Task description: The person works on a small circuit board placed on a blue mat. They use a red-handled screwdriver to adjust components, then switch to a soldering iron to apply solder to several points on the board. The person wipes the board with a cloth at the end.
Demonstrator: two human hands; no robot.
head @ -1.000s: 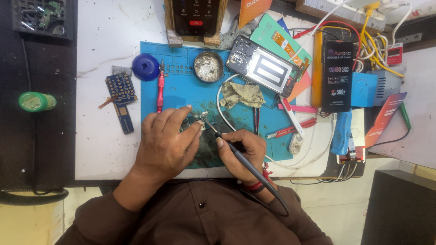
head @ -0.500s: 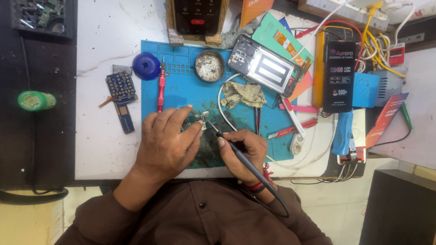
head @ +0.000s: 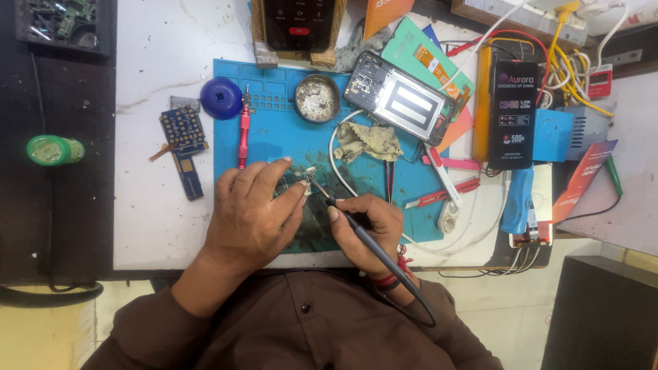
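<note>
Soldering iron [head: 363, 236] is held in the right hand [head: 367, 229], whose grip is closed round the dark handle like a pen, near the front end. Its long axis runs diagonally, the tip pointing up and left toward a small circuit board [head: 296, 183] on the blue mat [head: 288, 137], the cable trailing back past the wrist. The iron is judged light and stiff, hot at the tip, so it is best taken by the handle only. The small circuit board is pinned under the fingers of the left hand [head: 250, 209], whose grip is pressed closed upon it; the board is judged thin, light and fragile, best steadied at its edges. A red screwdriver [head: 242, 133] and a tin of tip-cleaning wool [head: 316, 98] lie on the mat, on the white counter [head: 151, 82].
</note>
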